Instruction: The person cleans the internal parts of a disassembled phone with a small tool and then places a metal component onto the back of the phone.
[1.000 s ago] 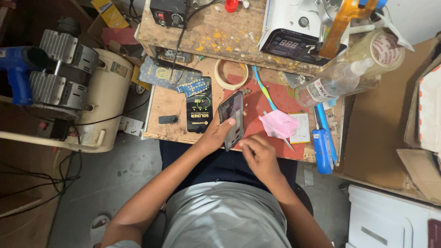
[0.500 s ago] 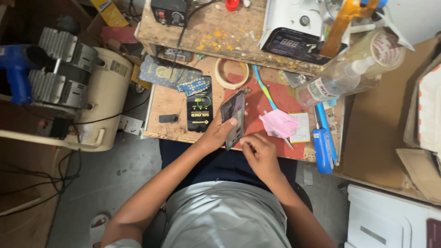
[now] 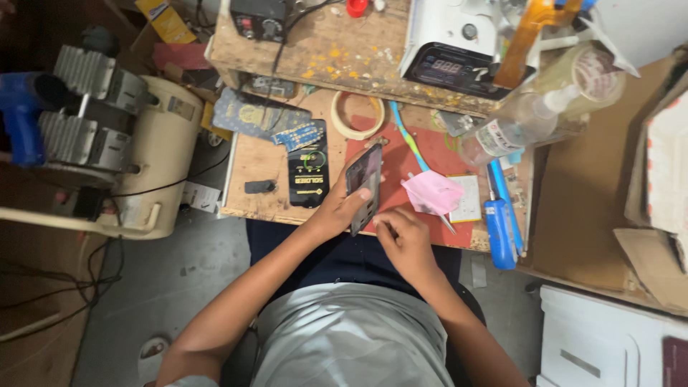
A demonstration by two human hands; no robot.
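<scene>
Gripping phone [image 3: 364,183] in left hand [image 3: 335,210], right hand [image 3: 403,240] beside

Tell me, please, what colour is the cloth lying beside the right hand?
Pink; the cloth lies on the red mat, clearest in the head view.

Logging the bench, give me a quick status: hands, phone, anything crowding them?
Left hand grips the phone, tilted on edge. Right hand at its lower end, grip unclear. Pink cloth and blue screwdriver lie alongside.

Tape roll [image 3: 357,115], blue screwdriver [image 3: 499,235] — pink cloth [image 3: 432,193].
</scene>
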